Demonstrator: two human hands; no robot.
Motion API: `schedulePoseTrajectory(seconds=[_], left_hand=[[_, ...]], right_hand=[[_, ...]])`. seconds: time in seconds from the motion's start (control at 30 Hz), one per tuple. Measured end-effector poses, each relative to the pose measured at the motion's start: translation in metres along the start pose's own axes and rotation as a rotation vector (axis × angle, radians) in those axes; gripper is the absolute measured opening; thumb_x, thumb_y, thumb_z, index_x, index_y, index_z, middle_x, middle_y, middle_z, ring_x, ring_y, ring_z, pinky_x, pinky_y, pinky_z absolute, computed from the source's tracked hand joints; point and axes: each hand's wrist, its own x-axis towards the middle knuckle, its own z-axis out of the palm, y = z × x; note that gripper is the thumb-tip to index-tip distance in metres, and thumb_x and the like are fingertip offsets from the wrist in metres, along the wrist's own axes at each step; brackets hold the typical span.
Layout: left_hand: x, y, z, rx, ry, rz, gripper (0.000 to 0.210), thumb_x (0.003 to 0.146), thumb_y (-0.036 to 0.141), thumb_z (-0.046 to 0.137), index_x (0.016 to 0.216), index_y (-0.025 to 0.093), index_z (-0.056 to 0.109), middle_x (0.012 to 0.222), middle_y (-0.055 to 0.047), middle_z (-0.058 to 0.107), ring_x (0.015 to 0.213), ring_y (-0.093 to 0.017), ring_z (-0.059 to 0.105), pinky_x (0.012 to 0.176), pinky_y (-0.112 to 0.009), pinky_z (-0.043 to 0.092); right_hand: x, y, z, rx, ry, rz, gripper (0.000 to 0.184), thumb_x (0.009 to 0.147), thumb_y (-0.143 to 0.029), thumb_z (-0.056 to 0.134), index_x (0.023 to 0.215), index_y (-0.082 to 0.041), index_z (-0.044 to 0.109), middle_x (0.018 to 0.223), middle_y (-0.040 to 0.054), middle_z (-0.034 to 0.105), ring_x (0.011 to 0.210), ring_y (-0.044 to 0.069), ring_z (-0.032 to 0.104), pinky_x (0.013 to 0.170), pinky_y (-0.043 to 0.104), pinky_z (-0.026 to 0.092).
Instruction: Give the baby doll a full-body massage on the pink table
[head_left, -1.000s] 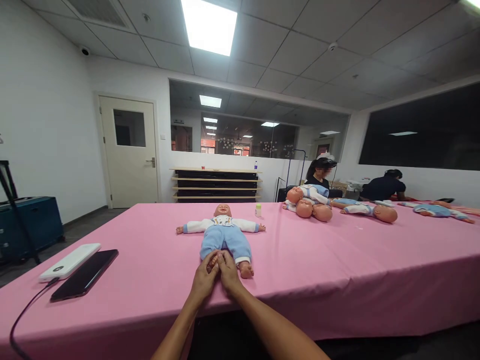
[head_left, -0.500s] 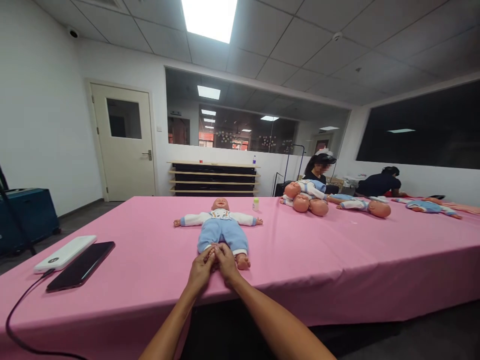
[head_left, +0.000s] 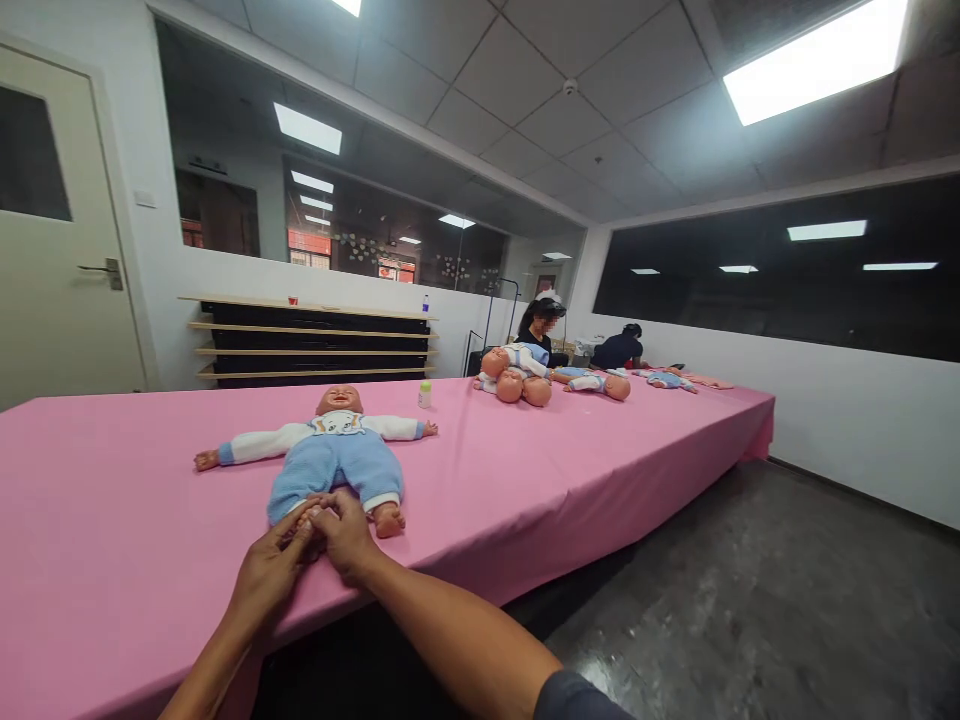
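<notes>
A baby doll (head_left: 337, 462) in a white top and blue trousers lies on its back on the pink-covered table (head_left: 480, 480), arms spread, feet toward me. My left hand (head_left: 271, 560) and my right hand (head_left: 343, 530) are together at the doll's foot on the left side of the view. Fingers and thumbs of both are closed around that foot, which they mostly hide. The doll's other foot (head_left: 388, 519) lies bare beside my right hand. A small bottle with a green cap (head_left: 425, 395) stands beyond the doll's outstretched hand.
Several dolls (head_left: 517, 375) are piled farther along the table, with another doll (head_left: 600, 383) lying past them. Two people (head_left: 541, 325) are at the far end. Behind the table stands a low shelf unit (head_left: 315, 335). The table's front edge runs close to my forearms.
My view has turned to the right, so the doll and hands appear farther left. The phone and power bank have left the view. Both hands stay on the same foot.
</notes>
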Motion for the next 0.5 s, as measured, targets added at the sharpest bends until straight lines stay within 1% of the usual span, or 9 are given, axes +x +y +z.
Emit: schedulePoseTrajectory(seconds=[0.07,0.17,0.2,0.3,0.37,0.5], left_hand=[[0.0003,-0.0008,-0.001,0.076,0.02,-0.001,0.062,0.08,0.057,0.057,0.132,0.024,0.056,0.133,-0.006,0.059,0.12,-0.027,0.058,0.1,-0.04,0.048],[0.0022,-0.0037,-0.0018,0.21,0.038,-0.001,0.063,0.075,0.055,0.064,0.13,0.025,0.058,0.125,-0.007,0.065,0.116,-0.029,0.06,0.102,-0.043,0.046],[0.0026,-0.0043,-0.0016,0.205,0.04,0.005,0.063,0.074,0.055,0.065,0.129,0.024,0.059,0.124,-0.007,0.065,0.115,-0.028,0.061,0.101,-0.042,0.047],[0.0028,-0.0043,0.0002,0.085,0.051,0.025,0.062,0.077,0.057,0.061,0.127,0.021,0.061,0.127,-0.008,0.063,0.115,-0.027,0.061,0.098,-0.039,0.05],[0.0027,-0.0041,0.0014,0.047,0.064,0.033,0.061,0.079,0.058,0.058,0.126,0.02,0.061,0.129,-0.008,0.062,0.116,-0.027,0.06,0.098,-0.039,0.05],[0.0036,-0.0065,0.0004,0.142,0.03,0.047,0.062,0.078,0.057,0.06,0.129,0.021,0.059,0.132,-0.008,0.06,0.121,-0.028,0.056,0.105,-0.042,0.044]], right_hand=[[0.0003,0.0003,0.0004,-0.031,0.026,0.009,0.02,0.08,-0.035,0.064,0.089,-0.018,0.061,0.107,0.0054,0.067,0.095,0.019,0.062,0.08,0.03,0.049],[0.0018,0.0022,-0.0003,-0.041,0.043,0.009,0.024,0.083,-0.04,0.062,0.092,-0.017,0.062,0.105,0.0067,0.067,0.094,0.019,0.063,0.081,0.031,0.049],[0.002,0.0023,-0.0006,-0.038,0.041,0.007,0.026,0.083,-0.041,0.061,0.093,-0.017,0.062,0.105,0.0068,0.067,0.093,0.019,0.063,0.081,0.031,0.049],[0.0008,0.0,-0.0013,-0.033,0.026,-0.016,0.027,0.083,-0.041,0.062,0.096,-0.017,0.064,0.107,0.0061,0.067,0.095,0.019,0.062,0.082,0.031,0.049],[-0.0004,-0.0026,-0.0013,-0.024,0.014,-0.012,0.027,0.082,-0.041,0.064,0.095,-0.018,0.064,0.106,0.0054,0.067,0.094,0.018,0.062,0.08,0.03,0.05],[-0.0008,-0.0057,-0.0005,0.008,0.015,0.043,0.031,0.082,-0.043,0.063,0.097,-0.016,0.063,0.101,0.0058,0.067,0.088,0.017,0.063,0.074,0.029,0.051]])
